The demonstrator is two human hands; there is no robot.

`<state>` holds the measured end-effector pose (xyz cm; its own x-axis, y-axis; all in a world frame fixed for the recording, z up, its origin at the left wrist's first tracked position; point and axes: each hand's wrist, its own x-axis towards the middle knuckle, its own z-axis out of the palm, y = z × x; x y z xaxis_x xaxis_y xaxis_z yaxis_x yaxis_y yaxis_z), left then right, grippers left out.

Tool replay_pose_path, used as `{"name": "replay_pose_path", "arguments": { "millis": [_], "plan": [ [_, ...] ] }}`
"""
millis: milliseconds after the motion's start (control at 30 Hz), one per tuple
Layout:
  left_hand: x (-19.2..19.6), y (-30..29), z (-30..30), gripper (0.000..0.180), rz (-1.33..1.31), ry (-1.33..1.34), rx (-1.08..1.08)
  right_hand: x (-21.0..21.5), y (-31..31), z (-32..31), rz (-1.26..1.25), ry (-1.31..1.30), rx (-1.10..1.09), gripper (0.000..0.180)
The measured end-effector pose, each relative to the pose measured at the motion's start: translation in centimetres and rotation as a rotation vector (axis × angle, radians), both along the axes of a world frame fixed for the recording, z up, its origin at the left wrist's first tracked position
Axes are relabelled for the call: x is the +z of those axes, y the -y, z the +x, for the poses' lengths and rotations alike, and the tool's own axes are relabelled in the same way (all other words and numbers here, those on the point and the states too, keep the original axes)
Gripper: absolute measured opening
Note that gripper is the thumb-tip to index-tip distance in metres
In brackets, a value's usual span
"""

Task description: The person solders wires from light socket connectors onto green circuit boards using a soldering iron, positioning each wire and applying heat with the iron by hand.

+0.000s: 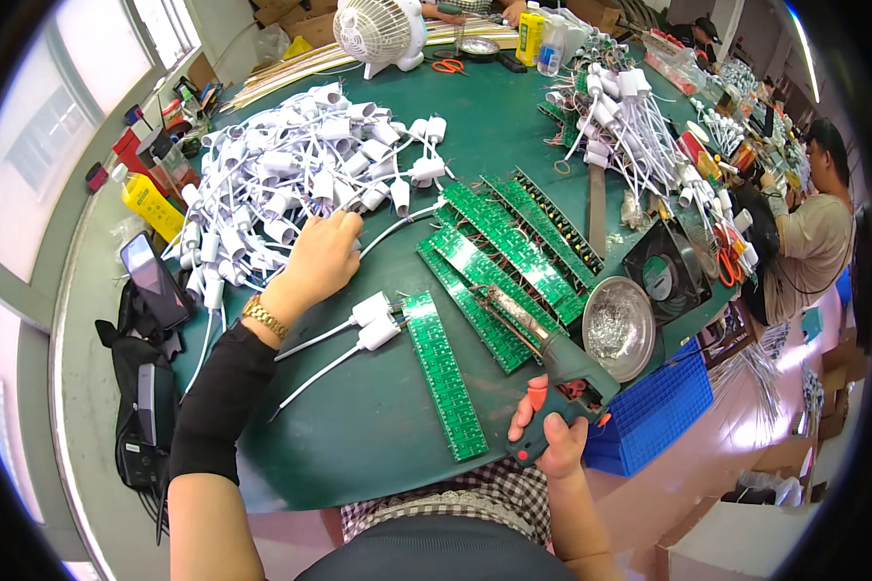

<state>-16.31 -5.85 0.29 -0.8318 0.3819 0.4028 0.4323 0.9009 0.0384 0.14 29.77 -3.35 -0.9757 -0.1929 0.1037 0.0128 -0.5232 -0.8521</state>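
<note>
My left hand (325,254) reaches to the near edge of a heap of white cylindrical plastic connectors with cables (334,131). Its fingers are curled together, and what they hold is hidden; a white cable (397,229) runs out beside them. My right hand (552,436) grips the handle of a dark green soldering gun (572,366), its metal tip pointing up and left over several green circuit boards (499,228). Apart from these, one long circuit board (444,378) lies nearest me, and two white connectors (376,333) touch its upper left end, their cables trailing left.
A metal bowl (618,329) with silvery bits and a small black fan (661,273) stand right of the boards. A phone (152,276) and yellow bottle (147,201) are at left. At the back are a white fan (380,37) and orange-handled scissors (449,66). Another person sits at right.
</note>
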Motion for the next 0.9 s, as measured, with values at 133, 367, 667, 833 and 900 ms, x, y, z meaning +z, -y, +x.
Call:
{"name": "replay_pose_path", "arguments": {
  "millis": [133,367,667,833,900],
  "plan": [
    [0.9,0.7,2.0,0.033,0.220,-0.012,-0.073,-0.2,-0.2,0.1,0.020,-0.010,0.002,0.053],
    [7.6,-3.5,9.4,0.022,0.465,-0.132,-0.042,-0.2,-0.1,-0.2,0.039,0.019,0.021,0.056],
    [1.9,-8.0,11.6,0.026,0.193,-0.039,-0.148,-0.4,-0.1,0.0,-0.011,0.018,0.032,0.050],
    [0.3,-8.4,11.0,0.027,0.219,-0.132,-0.127,-0.1,-0.2,0.1,0.005,0.047,0.033,0.052],
    [0.2,-8.5,11.3,0.026,0.215,-0.136,-0.113,-0.1,-0.2,0.1,0.006,0.059,0.033,0.052]
  ]
}}
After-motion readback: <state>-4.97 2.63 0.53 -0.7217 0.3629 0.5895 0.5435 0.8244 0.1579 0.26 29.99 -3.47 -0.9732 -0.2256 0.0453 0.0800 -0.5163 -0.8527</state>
